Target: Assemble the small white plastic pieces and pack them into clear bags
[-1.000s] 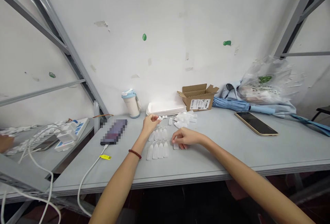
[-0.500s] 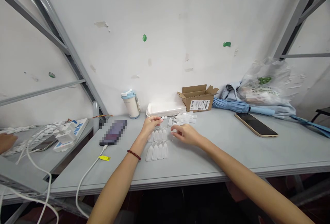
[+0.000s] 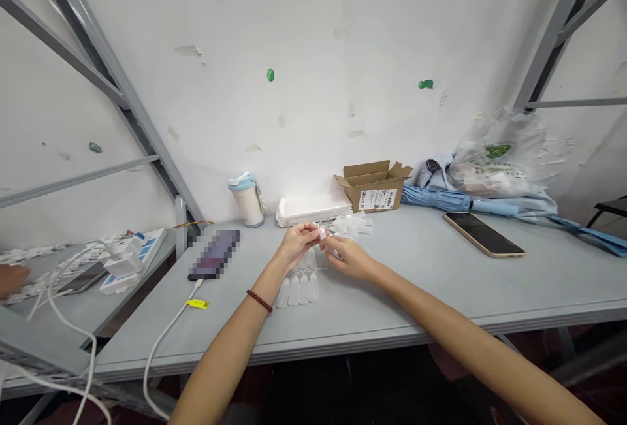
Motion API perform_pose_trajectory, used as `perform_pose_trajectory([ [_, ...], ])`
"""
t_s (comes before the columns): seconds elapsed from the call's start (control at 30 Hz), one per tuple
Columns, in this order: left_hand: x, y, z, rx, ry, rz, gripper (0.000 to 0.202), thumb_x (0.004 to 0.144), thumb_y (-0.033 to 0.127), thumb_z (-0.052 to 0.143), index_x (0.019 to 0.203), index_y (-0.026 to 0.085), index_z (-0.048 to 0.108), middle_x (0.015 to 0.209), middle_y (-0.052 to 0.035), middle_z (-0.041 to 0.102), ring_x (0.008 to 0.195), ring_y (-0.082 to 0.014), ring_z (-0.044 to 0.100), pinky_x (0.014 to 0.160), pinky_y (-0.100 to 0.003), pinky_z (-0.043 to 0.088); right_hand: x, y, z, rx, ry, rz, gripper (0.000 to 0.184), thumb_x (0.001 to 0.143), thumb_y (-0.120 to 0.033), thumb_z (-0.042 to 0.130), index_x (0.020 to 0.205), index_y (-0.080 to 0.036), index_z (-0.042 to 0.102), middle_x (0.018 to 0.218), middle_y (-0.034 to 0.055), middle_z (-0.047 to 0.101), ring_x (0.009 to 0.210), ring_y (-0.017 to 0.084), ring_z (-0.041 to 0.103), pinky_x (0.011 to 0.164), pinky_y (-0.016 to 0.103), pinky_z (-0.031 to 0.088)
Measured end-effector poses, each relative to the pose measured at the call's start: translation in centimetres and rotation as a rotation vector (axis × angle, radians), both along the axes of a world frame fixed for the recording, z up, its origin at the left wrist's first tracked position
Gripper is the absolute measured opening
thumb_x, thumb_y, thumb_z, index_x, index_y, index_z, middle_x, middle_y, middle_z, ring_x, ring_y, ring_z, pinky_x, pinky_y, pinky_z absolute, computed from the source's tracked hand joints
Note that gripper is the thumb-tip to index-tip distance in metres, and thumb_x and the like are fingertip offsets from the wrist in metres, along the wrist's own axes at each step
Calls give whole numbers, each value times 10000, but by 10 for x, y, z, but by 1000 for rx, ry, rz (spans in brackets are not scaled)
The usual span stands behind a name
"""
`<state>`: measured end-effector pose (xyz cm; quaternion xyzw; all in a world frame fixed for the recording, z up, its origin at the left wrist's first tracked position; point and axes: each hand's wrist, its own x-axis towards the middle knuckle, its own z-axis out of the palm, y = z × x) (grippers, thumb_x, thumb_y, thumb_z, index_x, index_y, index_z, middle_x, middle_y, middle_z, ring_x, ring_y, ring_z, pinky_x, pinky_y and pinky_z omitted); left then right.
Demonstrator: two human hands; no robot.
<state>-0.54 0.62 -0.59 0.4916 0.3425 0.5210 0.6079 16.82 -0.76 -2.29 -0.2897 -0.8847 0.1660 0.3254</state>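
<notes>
Over the grey table, my left hand (image 3: 296, 245) and my right hand (image 3: 351, 258) meet fingertip to fingertip. Both pinch at a small white piece (image 3: 322, 232), whose exact kind is too small to make out. Below them lies a row of frosted, elongated white tabs (image 3: 304, 289) joined by a thin white cord. A second row of such tabs (image 3: 307, 259) is partly hidden behind my left hand. Just beyond my fingers sits a loose pile of similar white pieces (image 3: 353, 223).
White trays (image 3: 313, 208), an open cardboard box (image 3: 374, 187) and a tumbler (image 3: 247, 199) stand along the wall. Phones lie on the left (image 3: 214, 254) and right (image 3: 482, 234). A folded blue umbrella (image 3: 435, 198) and plastic bag (image 3: 499, 157) are at the right. Another person's hand (image 3: 12, 280) shows far left.
My hands were apart; my left hand has moved right and my right hand slightly left, so they now meet at the small white piece. The view has shifted slightly.
</notes>
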Motion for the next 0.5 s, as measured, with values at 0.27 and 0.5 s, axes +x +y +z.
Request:
perform_pose_trajectory([
  [0.27,2,-2,6,56,15,85,378,505,273,832,684,154,521,808,-17,663,801,-133,615,850,-307,449,-2,0,9,-502,407,37,76,833,-256,389,899,-220,399,720,-28,472,640,122,435,604,250,365],
  [0.5,5,-4,4,100,54,38,497,524,266,813,621,186,332,853,-14,647,768,-111,587,806,-295,442,6,6,20,-1099,743,150,251,756,-381,535,827,-232,346,552,-99,314,444,64,282,476,203,295],
])
